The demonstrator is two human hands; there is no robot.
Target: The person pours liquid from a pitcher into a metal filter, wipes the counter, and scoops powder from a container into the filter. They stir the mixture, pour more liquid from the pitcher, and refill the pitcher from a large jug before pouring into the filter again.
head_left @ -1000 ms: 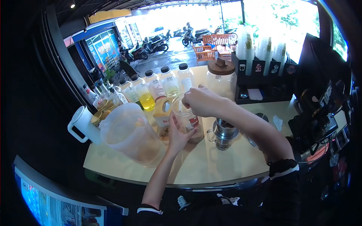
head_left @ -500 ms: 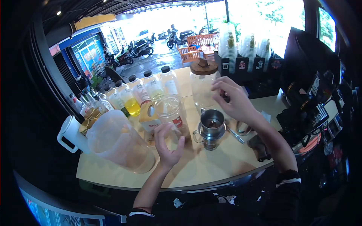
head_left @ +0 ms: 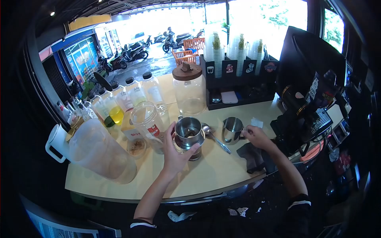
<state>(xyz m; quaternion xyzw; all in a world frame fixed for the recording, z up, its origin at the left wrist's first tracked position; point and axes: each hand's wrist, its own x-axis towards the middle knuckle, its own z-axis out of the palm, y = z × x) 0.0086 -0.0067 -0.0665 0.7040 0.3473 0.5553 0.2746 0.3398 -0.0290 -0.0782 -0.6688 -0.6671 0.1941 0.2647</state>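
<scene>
My left hand (head_left: 174, 148) wraps round a metal drip coffee filter (head_left: 189, 142), thumb on the near side and fingers on the left. Dark bits lie inside the filter, which sits on a small glass (head_left: 195, 155) mostly hidden below it. To the right, my right hand (head_left: 257, 137) is closed on the handle of a steel milk pitcher (head_left: 231, 134) standing on the counter. Between the two vessels lies a metal spoon (head_left: 218, 142). A dark cloth (head_left: 251, 158) rests just below my right hand.
A lidded glass jar (head_left: 189, 95) stands behind the filter. On the left are a clear jar (head_left: 147, 119), a large plastic pitcher (head_left: 101, 152) and several bottles (head_left: 135, 92). A cup rack (head_left: 238, 71) stands at the back, a dark machine (head_left: 301, 107) at the right.
My left hand has moved from the air beside the clear jar onto the drip filter. My right hand has come down and right to the pitcher handle. The view has turned right.
</scene>
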